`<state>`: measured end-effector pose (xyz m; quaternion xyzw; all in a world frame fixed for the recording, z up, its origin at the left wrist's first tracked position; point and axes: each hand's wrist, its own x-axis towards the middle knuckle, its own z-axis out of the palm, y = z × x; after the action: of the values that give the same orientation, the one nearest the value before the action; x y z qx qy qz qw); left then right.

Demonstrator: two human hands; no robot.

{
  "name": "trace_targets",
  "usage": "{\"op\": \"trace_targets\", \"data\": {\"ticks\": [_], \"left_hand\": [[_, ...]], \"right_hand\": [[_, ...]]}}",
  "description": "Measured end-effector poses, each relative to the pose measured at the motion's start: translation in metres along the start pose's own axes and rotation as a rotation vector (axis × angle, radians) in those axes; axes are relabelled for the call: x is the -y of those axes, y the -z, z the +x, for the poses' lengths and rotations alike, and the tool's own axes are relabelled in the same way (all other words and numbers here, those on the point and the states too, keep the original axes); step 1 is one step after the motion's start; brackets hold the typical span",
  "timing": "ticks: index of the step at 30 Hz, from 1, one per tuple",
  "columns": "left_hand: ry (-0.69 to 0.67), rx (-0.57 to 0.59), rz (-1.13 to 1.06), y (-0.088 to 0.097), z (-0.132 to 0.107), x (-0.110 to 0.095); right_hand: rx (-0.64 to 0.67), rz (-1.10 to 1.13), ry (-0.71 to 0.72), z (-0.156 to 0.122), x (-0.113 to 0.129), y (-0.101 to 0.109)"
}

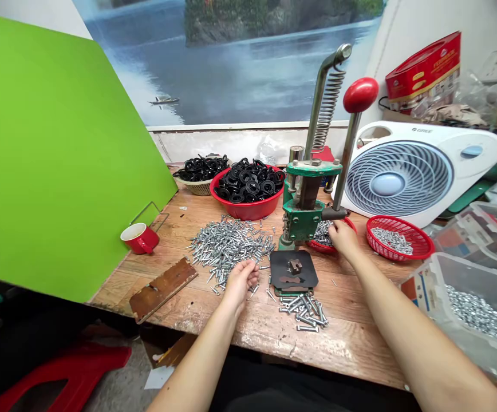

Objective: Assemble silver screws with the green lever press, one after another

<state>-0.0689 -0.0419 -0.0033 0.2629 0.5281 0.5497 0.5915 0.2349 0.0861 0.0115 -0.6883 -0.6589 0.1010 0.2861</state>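
Observation:
My left hand (240, 280) has its fingers curled together at the near right edge of a loose pile of metal bolts (231, 246); what it holds, if anything, is hidden. Reaching past the press, my right hand (343, 237) has bent fingertips at a red basket (328, 249) of small metal parts (323, 232); I cannot make out what they pinch. Between my hands stands a green hand press (303, 222) with a red-knobbed lever (361, 95). On its black base plate (280, 264) sits a small metal block (295, 266). Finished-looking bolts (304, 310) lie in front.
Behind the bolts, a red basin (248, 212) and a beige basket (199, 187) hold black rings. To the right are another red basket (422, 249), a white fan (463, 157) and a clear bin (429, 280). A red mug (145, 240) and wooden board (162, 289) lie left.

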Motion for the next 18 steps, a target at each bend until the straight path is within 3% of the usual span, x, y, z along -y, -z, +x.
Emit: {"op": "trace_targets", "data": {"ticks": [4,8,11,18], "left_hand": [[0.195,0.167,-0.286,-0.01,-0.015,-0.002],[0.232,0.339,-0.249,-0.017,-0.022,-0.007],[0.205,0.329,-0.117,-0.024,-0.024,-0.006],[0.043,0.287,0.155,-0.044,-0.019,0.0]], "right_hand": [[0.016,0.166,0.057,-0.03,0.018,0.006],[0.231,0.371,0.343,-0.083,0.048,0.005],[0.335,0.357,0.501,-0.106,0.059,-0.004],[0.275,0.277,0.525,-0.11,0.056,-0.024]]}}
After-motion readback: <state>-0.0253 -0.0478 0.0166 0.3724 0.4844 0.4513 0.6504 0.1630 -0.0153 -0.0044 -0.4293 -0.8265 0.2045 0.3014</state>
